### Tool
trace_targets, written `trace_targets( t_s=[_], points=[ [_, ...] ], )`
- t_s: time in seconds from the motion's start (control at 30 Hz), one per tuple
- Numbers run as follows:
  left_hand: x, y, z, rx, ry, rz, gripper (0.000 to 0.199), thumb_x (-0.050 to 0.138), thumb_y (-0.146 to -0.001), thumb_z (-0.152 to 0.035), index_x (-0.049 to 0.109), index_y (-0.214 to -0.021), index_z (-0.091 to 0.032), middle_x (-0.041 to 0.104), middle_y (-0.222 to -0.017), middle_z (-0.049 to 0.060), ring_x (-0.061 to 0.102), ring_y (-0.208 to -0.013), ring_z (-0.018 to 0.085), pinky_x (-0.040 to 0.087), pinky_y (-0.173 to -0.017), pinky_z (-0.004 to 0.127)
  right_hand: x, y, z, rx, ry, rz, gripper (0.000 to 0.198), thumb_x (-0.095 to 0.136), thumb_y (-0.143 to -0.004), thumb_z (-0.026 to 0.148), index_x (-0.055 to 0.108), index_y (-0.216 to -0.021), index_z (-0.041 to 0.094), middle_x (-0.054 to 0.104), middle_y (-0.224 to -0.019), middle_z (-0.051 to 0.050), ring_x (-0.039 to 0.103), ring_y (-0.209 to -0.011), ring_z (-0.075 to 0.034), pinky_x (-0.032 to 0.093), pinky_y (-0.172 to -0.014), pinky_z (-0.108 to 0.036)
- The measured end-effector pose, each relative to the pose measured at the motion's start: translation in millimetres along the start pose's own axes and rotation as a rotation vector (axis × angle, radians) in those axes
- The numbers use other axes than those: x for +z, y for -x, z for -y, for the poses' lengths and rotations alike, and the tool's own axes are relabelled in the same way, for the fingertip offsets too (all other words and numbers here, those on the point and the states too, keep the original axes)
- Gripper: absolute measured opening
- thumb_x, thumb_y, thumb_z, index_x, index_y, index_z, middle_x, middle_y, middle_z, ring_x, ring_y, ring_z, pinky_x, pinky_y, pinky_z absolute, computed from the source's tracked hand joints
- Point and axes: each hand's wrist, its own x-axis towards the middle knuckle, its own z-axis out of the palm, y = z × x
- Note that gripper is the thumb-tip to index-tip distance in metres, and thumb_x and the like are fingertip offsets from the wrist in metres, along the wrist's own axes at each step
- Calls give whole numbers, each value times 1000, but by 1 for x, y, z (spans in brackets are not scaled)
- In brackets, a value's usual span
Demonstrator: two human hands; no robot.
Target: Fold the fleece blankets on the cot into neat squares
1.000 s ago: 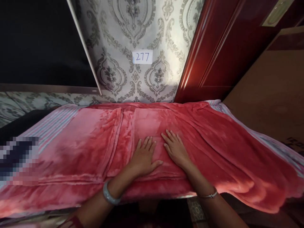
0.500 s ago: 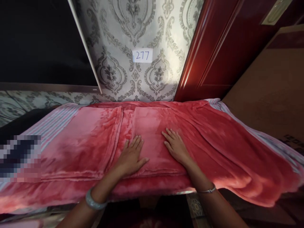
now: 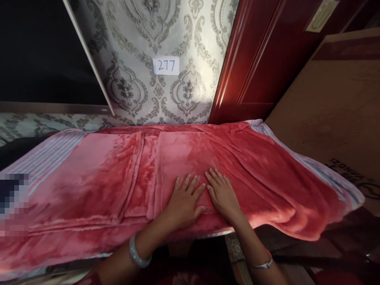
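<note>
Head view. Both hands lie palm-down, side by side, on a red plush blanket [image 3: 118, 174]. Left hand [image 3: 182, 202]: fingers spread flat, gripping nothing, thumb out toward the right hand. Right hand [image 3: 222, 194]: fingers likewise extended and flat, nothing held; its index finger sits just beside the left hand's fingertips, contact between the two not resolvable.

The blanket is spread across a bed, folded in layers: a lengthwise fold ridge [image 3: 148, 170] runs just left of the left hand, and the near hem hangs over the bed's front edge below both wrists. To the right it falls in loose drapes. A striped sheet [image 3: 47, 152] shows beneath it at the left and right ends.

Left wrist: pale bangle [image 3: 137, 253]. Right wrist: thin silver bracelet [image 3: 264, 264].

Behind the bed: damask wallpaper [image 3: 133, 87] with a paper label reading 277 [image 3: 166, 65]; dark red door [image 3: 267, 59] to the right.
</note>
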Motion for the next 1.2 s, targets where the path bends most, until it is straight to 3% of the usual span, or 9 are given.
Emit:
trace_targets(
  t_s=[0.13, 0.37, 0.5, 0.67, 0.8, 0.97, 1.07, 1.2],
  points=[
    [1, 17, 13, -42, -51, -8, 77, 48, -92, -65, 33, -157, -26, 26, -165, 15, 17, -154, 35, 14, -122, 64, -1, 2, 2, 5, 30, 16, 54, 32, -99, 31, 51, -147, 18, 42, -158, -8, 31, -150, -25, 25, -122, -49],
    [-3, 52, 34, -128, -100, -51, 91, 54, -87, -67, 34, -155, -10, 25, -163, 24, 18, -153, 36, 18, -124, 56, 3, 2, -4, -13, 11, -31, 53, 32, -99, 33, 54, -145, 19, 45, -156, -7, 34, -148, -25, 28, -121, -52],
    [-4, 68, 44, -166, -111, -80, 89, 53, -88, -66, 34, -156, -11, 27, -163, 22, 20, -153, 35, 18, -123, 59, 7, 1, -6, -26, -3, -34, 53, 33, -99, 33, 55, -144, 17, 47, -154, -10, 37, -146, -27, 29, -120, -54],
    [-25, 74, 46, -174, -41, -37, 76, 48, -94, -60, 42, -151, -12, 37, -159, 20, 30, -150, 34, 20, -122, 60, 8, 1, -16, -74, -36, -38, 52, 37, -97, 34, 57, -142, 17, 51, -151, -11, 41, -144, -29, 33, -118, -54],
    [-47, 48, 42, -106, 16, -98, 56, 41, -100, -45, 49, -146, -15, 50, -151, 17, 42, -144, 28, 21, -124, 55, -6, -26, -28, -138, -58, -34, 54, 40, -95, 31, 55, -144, 13, 53, -148, -15, 48, -139, -28, 38, -117, -48],
    [-64, -33, 36, -73, 16, -67, 64, 45, -96, -34, 34, -154, -12, 30, -163, 19, 26, -152, 29, 22, -123, 54, -28, -99, -16, -78, 32, -39, 55, 38, -94, 22, 51, -147, 12, 48, -153, -14, 45, -142, -27, 35, -119, -45],
    [-61, -74, 43, -130, -33, -44, 65, 42, -97, -34, 29, -156, -10, 24, -165, 19, 21, -153, 29, 19, -123, 53, -24, -127, 2, 9, 114, 11, 54, 36, -97, 20, 48, -149, 12, 43, -157, -14, 38, -146, -25, 32, -119, -42],
    [-40, -90, 62, -154, -132, -49, 64, 41, -99, -45, 35, -156, -16, 24, -165, 17, 18, -154, 34, 14, -121, 62, -1, -127, 15, 37, 179, 96, 53, 33, -102, 28, 42, -153, 16, 36, -161, -12, 30, -150, -24, 24, -121, -45]
  ],
)
